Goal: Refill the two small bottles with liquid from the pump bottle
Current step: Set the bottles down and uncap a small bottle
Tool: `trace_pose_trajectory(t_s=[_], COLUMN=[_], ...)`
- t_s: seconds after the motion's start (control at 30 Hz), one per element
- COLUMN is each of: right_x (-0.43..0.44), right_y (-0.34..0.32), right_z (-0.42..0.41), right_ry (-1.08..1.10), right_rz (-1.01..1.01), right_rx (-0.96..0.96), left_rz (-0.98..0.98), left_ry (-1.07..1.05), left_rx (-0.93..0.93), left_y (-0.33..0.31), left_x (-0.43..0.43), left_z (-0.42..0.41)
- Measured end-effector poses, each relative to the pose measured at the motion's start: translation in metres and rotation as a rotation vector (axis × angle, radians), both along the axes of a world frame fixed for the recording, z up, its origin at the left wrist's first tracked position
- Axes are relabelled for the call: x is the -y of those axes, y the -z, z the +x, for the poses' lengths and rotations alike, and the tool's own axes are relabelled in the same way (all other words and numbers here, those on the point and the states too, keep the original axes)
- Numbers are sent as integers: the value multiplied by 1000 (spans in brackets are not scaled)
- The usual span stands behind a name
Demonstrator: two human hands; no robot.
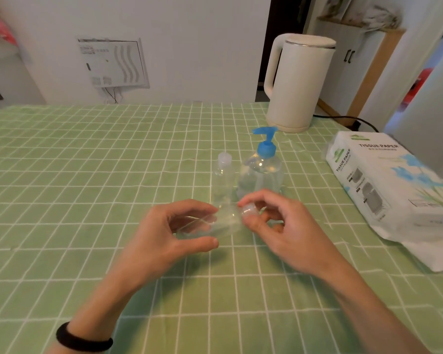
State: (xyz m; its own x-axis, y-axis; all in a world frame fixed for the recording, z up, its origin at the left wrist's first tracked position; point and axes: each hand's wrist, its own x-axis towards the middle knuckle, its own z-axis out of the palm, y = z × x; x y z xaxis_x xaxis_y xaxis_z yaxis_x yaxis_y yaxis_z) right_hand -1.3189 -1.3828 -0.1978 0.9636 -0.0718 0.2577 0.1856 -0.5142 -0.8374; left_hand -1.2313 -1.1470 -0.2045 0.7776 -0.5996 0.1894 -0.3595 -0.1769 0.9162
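- Wide bare cloth lies left of the left grip [169,233] and nearer the person than both grips. The desk's [87,175] far edge runs well beyond them.
- A tissue pack [394,190] lies right of the right grip [279,226], apart from it, near the desk's right edge.
- A green checked cloth covers the desk, with a white wall behind it.
- The left grip curls round a clear small bottle [215,223] lying sideways just above the cloth. The right grip pinches its cap [248,209]. I cannot tell its contents.
- Just beyond the grips stand the second small bottle [223,177], capped, and the pump bottle [261,175], partly filled with clear liquid.
- A cream kettle [299,83] stands farther back.
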Motion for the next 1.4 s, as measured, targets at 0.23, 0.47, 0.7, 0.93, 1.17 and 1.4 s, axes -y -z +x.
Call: trace_pose_trajectory(t_s=[0.23, 0.47, 0.7, 0.93, 1.17, 1.4], right_x=[-3, 5, 58, 86, 92, 94], right_y=[3, -5, -6, 12, 20, 17], right_z=[3, 1, 0, -5, -4, -4], right_ry=[57, 49, 473, 645, 667, 652], right_rz=[53, -8, -51, -349, -489, -448], right_rx=[-18, 62, 68, -162, -231, -292], left_rz=[17, -2, -157, -189, -188, -159], left_ry=[-7, -6, -88, -163, -287, -357], left_rx=[-11, -15, -97, -5, 2, -35], left_y=[3, 4, 8, 26, 39, 32], left_x=[0, 0, -7, -21, -32, -36], left_z=[3, 2, 7, 30, 45, 43])
